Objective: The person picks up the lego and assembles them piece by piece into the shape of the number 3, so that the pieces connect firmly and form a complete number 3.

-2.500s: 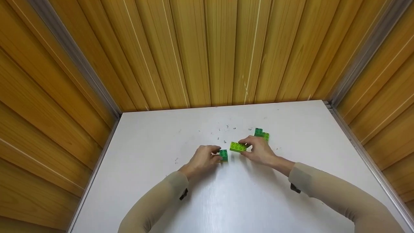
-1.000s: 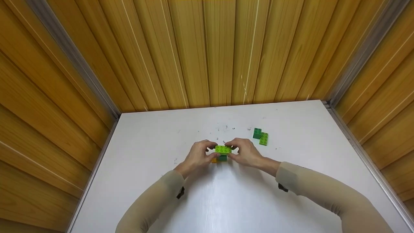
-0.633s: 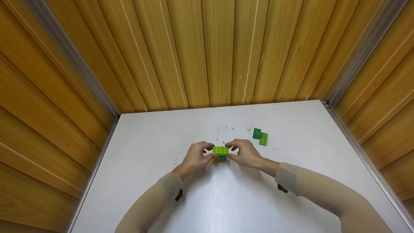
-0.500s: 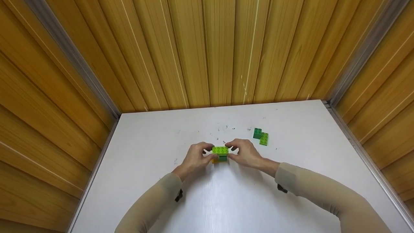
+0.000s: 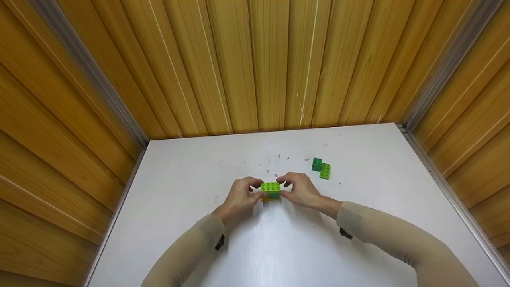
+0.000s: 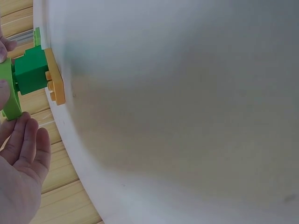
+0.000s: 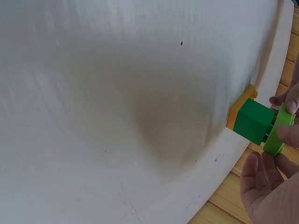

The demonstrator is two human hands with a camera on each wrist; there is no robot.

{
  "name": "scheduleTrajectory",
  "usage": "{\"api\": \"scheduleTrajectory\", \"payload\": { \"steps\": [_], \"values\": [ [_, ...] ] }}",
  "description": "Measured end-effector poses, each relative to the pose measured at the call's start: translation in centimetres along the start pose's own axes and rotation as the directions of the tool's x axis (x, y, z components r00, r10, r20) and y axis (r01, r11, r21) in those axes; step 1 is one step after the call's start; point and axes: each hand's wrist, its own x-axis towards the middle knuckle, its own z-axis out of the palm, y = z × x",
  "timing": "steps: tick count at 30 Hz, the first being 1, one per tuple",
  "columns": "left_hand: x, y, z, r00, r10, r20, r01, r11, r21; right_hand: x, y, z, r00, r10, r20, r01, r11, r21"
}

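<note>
Both hands (image 5: 240,195) (image 5: 301,189) pinching lime brick (image 5: 270,186), green brick (image 7: 252,122) beneath (fit unclear)

No lettering, numeral, brand or sign is legible in any view. Small dark marks (image 5: 279,156) on the white worktop (image 5: 338,247) are too fine to be told as characters or plain specks.

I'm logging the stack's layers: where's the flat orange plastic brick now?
In the left wrist view's upper left, the flat orange plastic brick sits beneath the dark green plastic block, jutting toward the left hand.
</note>
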Motion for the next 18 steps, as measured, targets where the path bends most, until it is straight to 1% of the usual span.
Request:
{"api": "scheduleTrajectory", "payload": {
  "steps": [6, 13, 18],
  "values": [
    [0.05, -0.02, -0.11, 1.0, 0.001, 0.001, -0.001, 1.0, -0.008, 0.0, -0.04, 0.14, 1.0, 0.002, -0.002, -0.002, 1.0, -0.011],
    [0.01, -0.06, -0.18, 0.999, -0.041, 0.018, 0.042, 0.999, -0.018, 0.1, -0.22, 0.22, 0.999, -0.033, -0.004, 0.033, 0.999, -0.026],
    [0.02, -0.18, -0.2, 0.999, -0.044, 0.019, 0.044, 0.999, -0.021, 0.29, -0.26, 0.27, 0.999, -0.051, -0.003, 0.05, 0.997, -0.05]
  ]
}}
